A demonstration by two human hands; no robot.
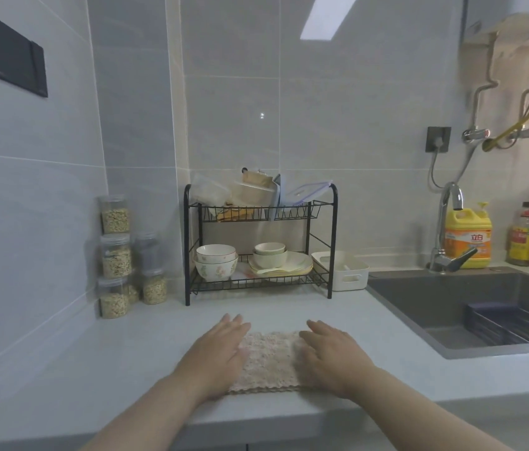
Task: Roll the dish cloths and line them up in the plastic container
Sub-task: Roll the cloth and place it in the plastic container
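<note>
- Head view: both hands lie flat on a beige dish cloth (269, 362) spread near the front edge of the pale countertop (94, 369).
- The left hand (216, 354) covers the cloth's left side, fingers straight and held together, the tips reaching past the far edge onto the counter.
- The right hand (331, 356) presses on the cloth's right side, fingers straight and slightly spread; neither hand grips or pinches anything.
- The cloth shows as a strip between the two hands; its near edge looks doubled, though I cannot tell how many layers there are.
- A white plastic container (351, 278) sits well beyond the right hand, against the wall, just beside the right leg of a black wire rack (333, 242).
- The rack stands straight ahead of the hands, with stacked bowls (216, 262) and plates (292, 265) on its lower shelf and boxes and lids on top.
- Beyond the left hand, in the corner, clear jars (115, 255) of grains are stacked.
- Off to the right of the right hand lies a dark sink (451, 304), with a chrome tap (448, 222) and a yellow detergent bottle (468, 237) behind it.
</note>
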